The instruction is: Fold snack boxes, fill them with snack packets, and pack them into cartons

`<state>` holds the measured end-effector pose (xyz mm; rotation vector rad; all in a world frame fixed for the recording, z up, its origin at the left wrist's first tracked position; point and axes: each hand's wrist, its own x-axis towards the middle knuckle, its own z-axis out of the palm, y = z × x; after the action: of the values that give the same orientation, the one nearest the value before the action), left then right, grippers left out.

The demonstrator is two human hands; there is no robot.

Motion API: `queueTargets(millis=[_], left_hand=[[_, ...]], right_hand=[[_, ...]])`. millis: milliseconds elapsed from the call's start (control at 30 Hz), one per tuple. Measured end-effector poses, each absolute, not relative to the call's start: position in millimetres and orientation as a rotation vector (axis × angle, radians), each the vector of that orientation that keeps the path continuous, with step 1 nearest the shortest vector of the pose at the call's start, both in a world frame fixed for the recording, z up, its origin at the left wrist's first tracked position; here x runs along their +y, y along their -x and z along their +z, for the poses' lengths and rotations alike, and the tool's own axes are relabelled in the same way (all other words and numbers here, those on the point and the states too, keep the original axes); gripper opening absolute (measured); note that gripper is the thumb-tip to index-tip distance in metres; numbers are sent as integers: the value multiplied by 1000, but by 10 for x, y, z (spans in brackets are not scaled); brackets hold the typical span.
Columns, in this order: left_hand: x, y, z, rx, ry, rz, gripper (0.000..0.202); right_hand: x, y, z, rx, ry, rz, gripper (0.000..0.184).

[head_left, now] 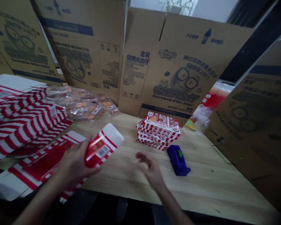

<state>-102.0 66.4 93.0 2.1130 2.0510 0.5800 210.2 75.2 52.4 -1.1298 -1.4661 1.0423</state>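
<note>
My left hand [76,159] is wrapped round a red-and-white striped carton [104,147] with a barcode, held tilted over the table's front. A white flap sticks out at the carton's upper right end. To its right, my right hand [150,168] hovers above the wood, somewhat blurred, fingers apart and a little curled, with nothing in it. Beyond that hand stands a stack of closed striped boxes [158,129]. Nearest on its right side is a blue tape dispenser [178,160] with a green core. Under my left forearm lies a flat striped carton [42,161].
A heap of folded striped cartons [25,122] fills the left side. Behind it are several clear packets [84,104] with orange contents. Large cardboard boxes [178,68] wall off the back, and another cardboard box [250,125] stands at right. The wooden table [201,187] ends close to me.
</note>
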Motion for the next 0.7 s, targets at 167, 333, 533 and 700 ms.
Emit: queueTargets(millis=[167,333,533,700], left_hand=[[332,271,507,1725,-2098,821,106],[201,128,343,1652,-1972,906,107],[205,359,335,1339,-1478,999,91],[154,442,319,1262,-1123,948,50]], right_hand=[[252,-1439,198,-1186,786,1629,61],[115,-1542,188,-1052,840,1612,59],[86,-1800,224,-1055,830,1727,57],[107,-1958,124,-1027,821,1810,51]])
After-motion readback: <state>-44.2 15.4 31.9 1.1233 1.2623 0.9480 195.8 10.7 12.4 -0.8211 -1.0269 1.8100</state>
